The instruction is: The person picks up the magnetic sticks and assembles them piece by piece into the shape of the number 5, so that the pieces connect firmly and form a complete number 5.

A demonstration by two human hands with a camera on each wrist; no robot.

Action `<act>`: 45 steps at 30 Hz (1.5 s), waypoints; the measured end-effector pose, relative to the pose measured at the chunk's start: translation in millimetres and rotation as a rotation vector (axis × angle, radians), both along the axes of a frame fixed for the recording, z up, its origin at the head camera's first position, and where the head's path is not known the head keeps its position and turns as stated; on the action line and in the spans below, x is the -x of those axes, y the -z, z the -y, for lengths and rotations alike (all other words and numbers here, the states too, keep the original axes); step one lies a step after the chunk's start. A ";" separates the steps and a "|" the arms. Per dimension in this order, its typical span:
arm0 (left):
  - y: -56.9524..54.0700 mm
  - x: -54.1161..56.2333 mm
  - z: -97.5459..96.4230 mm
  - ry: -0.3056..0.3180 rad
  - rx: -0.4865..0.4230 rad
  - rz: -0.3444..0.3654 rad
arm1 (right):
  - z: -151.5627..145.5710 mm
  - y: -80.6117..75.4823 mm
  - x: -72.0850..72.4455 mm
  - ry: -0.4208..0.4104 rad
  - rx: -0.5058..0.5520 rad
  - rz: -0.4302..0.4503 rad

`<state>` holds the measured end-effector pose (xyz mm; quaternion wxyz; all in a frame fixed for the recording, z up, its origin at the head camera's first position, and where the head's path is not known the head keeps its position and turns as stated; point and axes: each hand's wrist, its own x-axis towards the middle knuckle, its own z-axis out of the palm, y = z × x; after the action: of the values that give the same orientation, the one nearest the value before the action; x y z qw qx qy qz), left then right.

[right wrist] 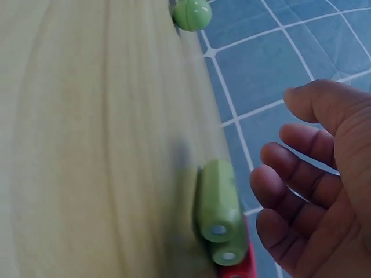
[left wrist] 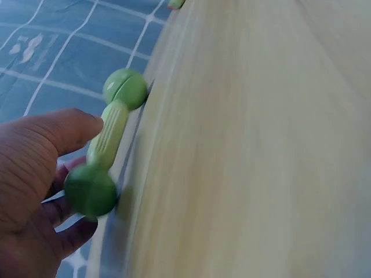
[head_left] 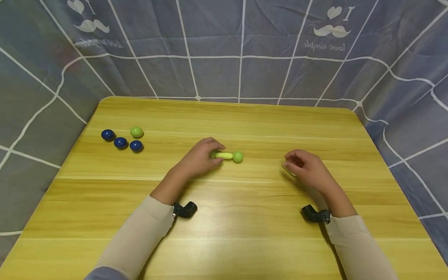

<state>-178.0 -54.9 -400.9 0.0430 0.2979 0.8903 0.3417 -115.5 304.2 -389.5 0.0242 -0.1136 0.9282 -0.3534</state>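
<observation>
A light green toy dumbbell (head_left: 224, 155) lies across the middle of the table, with a ball at each end of a ribbed bar. My left hand (head_left: 203, 157) curls round its left end. In the left wrist view the thumb lies along the bar and the other fingers stand behind the darker green ball (left wrist: 91, 190). My right hand (head_left: 308, 169) hovers right of the dumbbell, fingers loosely bent with nothing between them in the right wrist view. Close by its fingertips lie two green rods (right wrist: 219, 200) and a red piece (right wrist: 246, 255), largely hidden by the hand in the head view.
At the table's left, three blue balls (head_left: 120, 142) lie near a single green ball (head_left: 136, 132). A blue-grey curtain (head_left: 217, 77) with white lines hangs round the back and sides of the wooden table (head_left: 238, 221). Each wrist wears a black camera mount (head_left: 185, 210).
</observation>
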 end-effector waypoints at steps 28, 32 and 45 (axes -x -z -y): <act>24.2 -14.9 33.4 -0.166 -0.277 0.217 | -0.6 5.3 -3.1 -0.112 -0.297 -0.113; 24.9 -15.6 32.6 -0.193 -0.286 0.224 | 0.9 7.7 -3.9 -0.128 -0.298 -0.122; 23.2 -18.0 33.4 -0.203 -0.307 0.205 | 5.3 4.5 -7.4 -0.165 -0.342 -0.123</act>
<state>-159.9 -88.3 -424.1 0.0530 0.1734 0.8443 0.5043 -108.1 298.9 -394.0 0.0154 -0.2046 0.9620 -0.1800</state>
